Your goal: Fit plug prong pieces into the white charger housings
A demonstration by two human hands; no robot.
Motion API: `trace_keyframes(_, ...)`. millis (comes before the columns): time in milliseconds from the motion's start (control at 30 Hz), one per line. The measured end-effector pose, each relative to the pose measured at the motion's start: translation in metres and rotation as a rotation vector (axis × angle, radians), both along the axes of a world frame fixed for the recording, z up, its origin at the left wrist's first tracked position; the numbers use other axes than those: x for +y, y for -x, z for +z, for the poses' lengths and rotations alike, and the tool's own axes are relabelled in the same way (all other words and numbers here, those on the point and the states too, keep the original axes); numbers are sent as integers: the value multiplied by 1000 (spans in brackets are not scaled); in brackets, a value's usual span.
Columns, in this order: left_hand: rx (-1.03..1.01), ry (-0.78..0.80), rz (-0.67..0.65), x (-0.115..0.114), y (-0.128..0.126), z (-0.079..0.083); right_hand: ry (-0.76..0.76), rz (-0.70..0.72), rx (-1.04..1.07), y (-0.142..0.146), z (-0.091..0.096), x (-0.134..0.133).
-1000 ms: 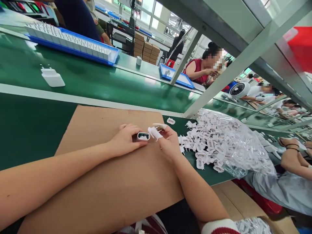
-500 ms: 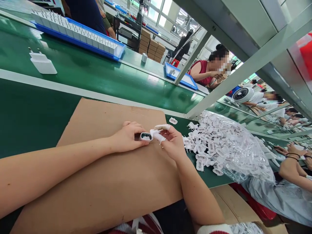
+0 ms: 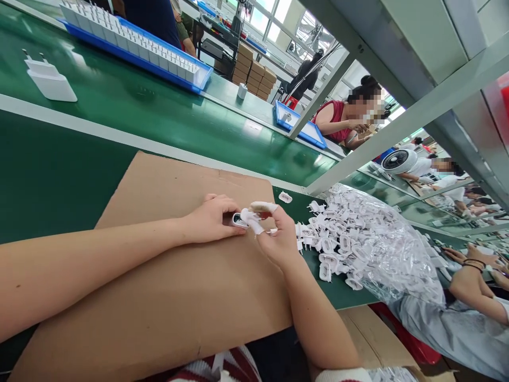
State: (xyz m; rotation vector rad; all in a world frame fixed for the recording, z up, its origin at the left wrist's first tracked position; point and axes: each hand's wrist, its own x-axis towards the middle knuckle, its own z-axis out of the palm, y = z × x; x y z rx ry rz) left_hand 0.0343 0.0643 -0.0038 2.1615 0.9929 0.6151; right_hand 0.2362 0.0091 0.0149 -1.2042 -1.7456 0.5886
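Note:
On a sheet of brown cardboard point(image 3: 191, 286), my left hand point(image 3: 212, 218) grips a white charger housing point(image 3: 237, 219), its hollow end turned to the right. My right hand point(image 3: 280, 236), with white covers on thumb and forefinger, pinches a small white plug cover point(image 3: 247, 214) against that end. Its fingertips hide most of the plug cover, so how far it sits in the housing cannot be seen. To the right lies a heap of similar white plug covers point(image 3: 328, 244), partly inside a clear plastic bag point(image 3: 397, 254). One loose plug cover point(image 3: 285, 197) is beside the cardboard.
Beyond the cardboard runs a green conveyor belt point(image 3: 159, 122) carrying a white charger point(image 3: 51, 79). A blue tray point(image 3: 204, 79) of upright chargers stands behind it. A slanted metal post point(image 3: 334, 164) rises at the right. A co-worker's arm point(image 3: 473, 284) is at far right.
My right hand has brought the plug cover closer against the housing's hollow end, its fingers now covering it more. The charger on the belt has shifted left. The view has moved slightly.

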Motion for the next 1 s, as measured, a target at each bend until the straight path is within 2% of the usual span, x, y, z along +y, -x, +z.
trace_keyframes(100, -15, -8, -4, 1, 0, 0, -50, 30, -128, 1, -5, 2)
trace_keyframes(267, -19, -24, -6, 1, -1, -1, -207, 13, -202, 6, -8, 3)
trace_keyframes(433, -42, -45, -16, 1, 0, -3, -135, 39, -245, 8, -7, 2)
trace_keyframes(600, -7, -22, -9, 1, -1, -1, -194, -14, -209, 8, -9, 0)
trace_keyframes(733, -7, -21, 0, 1, -1, 0, -167, -29, -192, 8, -10, -1)
trace_keyframes(1000, -33, -28, -13, 0, 0, -2, -189, 1, -322, 10, -3, 3)
